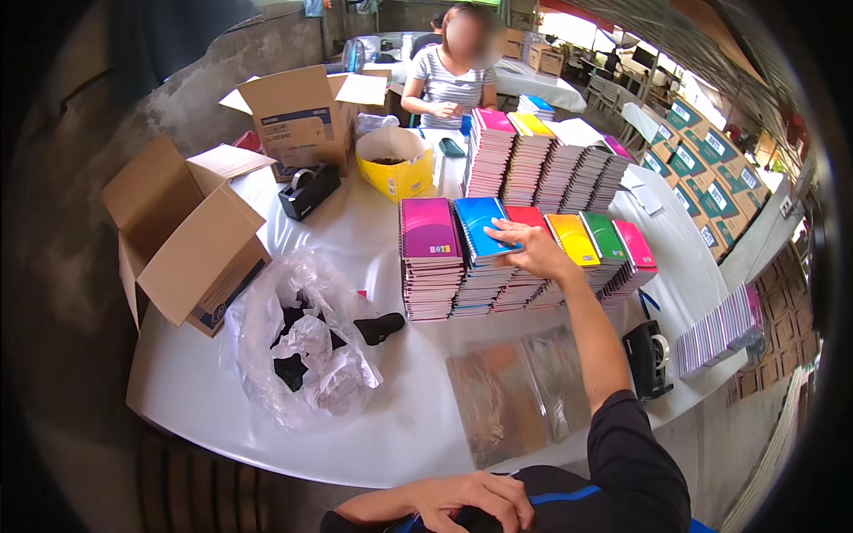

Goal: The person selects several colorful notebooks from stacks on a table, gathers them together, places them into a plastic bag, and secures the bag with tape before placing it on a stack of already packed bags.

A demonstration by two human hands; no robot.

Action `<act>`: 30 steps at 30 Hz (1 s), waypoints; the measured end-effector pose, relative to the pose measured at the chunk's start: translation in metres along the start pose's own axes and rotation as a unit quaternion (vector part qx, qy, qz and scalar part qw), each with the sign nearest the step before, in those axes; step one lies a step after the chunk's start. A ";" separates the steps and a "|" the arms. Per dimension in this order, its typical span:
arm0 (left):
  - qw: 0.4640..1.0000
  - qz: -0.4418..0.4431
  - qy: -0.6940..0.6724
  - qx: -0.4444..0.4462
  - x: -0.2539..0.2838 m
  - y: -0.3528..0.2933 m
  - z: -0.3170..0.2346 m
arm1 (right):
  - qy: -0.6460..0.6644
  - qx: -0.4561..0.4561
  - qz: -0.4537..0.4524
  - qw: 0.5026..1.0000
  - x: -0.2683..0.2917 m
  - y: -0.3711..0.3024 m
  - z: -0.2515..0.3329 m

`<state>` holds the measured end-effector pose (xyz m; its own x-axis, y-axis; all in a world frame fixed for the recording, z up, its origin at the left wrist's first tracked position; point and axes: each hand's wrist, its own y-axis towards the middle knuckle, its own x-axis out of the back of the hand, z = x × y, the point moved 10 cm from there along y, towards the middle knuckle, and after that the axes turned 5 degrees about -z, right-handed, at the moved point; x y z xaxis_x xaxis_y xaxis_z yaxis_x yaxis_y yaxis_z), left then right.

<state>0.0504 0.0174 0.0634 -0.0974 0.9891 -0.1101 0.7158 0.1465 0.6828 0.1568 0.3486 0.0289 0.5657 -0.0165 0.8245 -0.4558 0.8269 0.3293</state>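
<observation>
Several stacks of spiral notebooks stand in a row on the white table, topped by purple [428, 226], red [527, 216], yellow [573, 238], green [602, 235] and pink covers [634, 242]. My right hand [538, 251] reaches over them, its fingers across the right part of a blue notebook [480, 222] on top of its stack, with the thumb hardly showing. Low in front of my body, my left hand [487, 499] curls its fingers over something dark that I cannot make out. Clear plastic bags [498, 400] lie flat beneath my right forearm.
Open cardboard boxes [200, 258] stand left, near a yellow bin [395, 169] and a black tape dispenser [308, 191]. A clear bag of crumpled paper [311, 364] lies in front. Another tape dispenser [647, 360] is right. Beyond taller notebook stacks [489, 160] sits a person [449, 84].
</observation>
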 end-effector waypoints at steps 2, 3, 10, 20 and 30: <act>0.999 0.030 -0.012 0.034 -0.001 -0.001 0.003 | 0.005 -0.007 0.007 1.000 0.003 0.003 0.001; 1.000 0.016 -0.007 0.026 0.003 0.002 0.001 | 0.008 -0.009 0.011 1.000 0.004 0.003 0.002; 1.000 0.009 -0.012 -0.018 0.002 0.023 0.003 | -0.032 0.045 -0.131 0.990 0.017 -0.009 0.010; 0.896 -0.410 -0.046 0.166 0.085 -0.057 0.117 | -0.226 0.116 -0.193 0.948 0.020 -0.067 0.060; 0.779 -0.505 -0.368 -0.061 0.198 -0.039 0.123 | -0.178 0.250 -0.181 0.934 0.033 -0.130 0.106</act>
<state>0.0882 0.2064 -0.0733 -0.1137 0.1008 -0.9884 0.4556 0.8893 0.0382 0.1620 0.1807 0.0619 0.5214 -0.5044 0.6883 -0.5933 0.3655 0.7173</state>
